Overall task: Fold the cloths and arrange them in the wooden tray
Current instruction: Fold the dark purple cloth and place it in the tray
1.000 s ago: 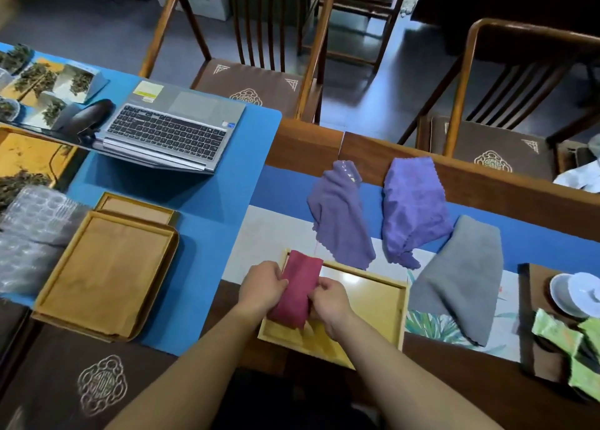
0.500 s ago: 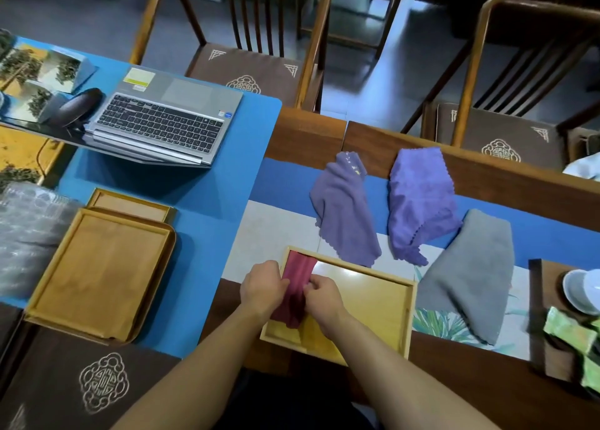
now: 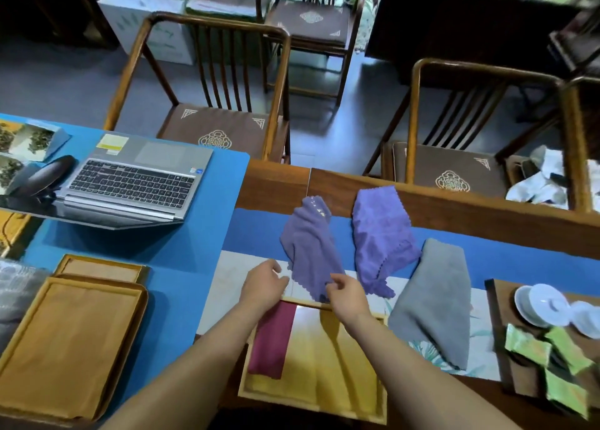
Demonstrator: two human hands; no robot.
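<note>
A folded maroon cloth (image 3: pixel 271 338) lies flat in the left part of the wooden tray (image 3: pixel 311 405) at the table's near edge. Beyond the tray, three unfolded cloths lie on the runner: a dark purple cloth (image 3: pixel 308 244), a lighter purple cloth (image 3: pixel 380 234) and a grey cloth (image 3: pixel 435 299). My left hand (image 3: pixel 263 286) hovers open by the dark purple cloth's lower left edge. My right hand (image 3: pixel 347 294) is at that cloth's lower tip, thumb and forefinger slightly apart, holding nothing that I can see.
A laptop (image 3: pixel 136 182) sits on the blue mat at left, with two stacked wooden trays (image 3: pixel 65 342) nearer me. White teaware (image 3: pixel 545 304) and green packets (image 3: pixel 552 358) crowd a dark board at right. Chairs (image 3: pixel 220 111) stand behind the table.
Both hands let go of the maroon cloth, which now lies folded in the tray, and moved forward to the dark purple cloth. The view tilted up.
</note>
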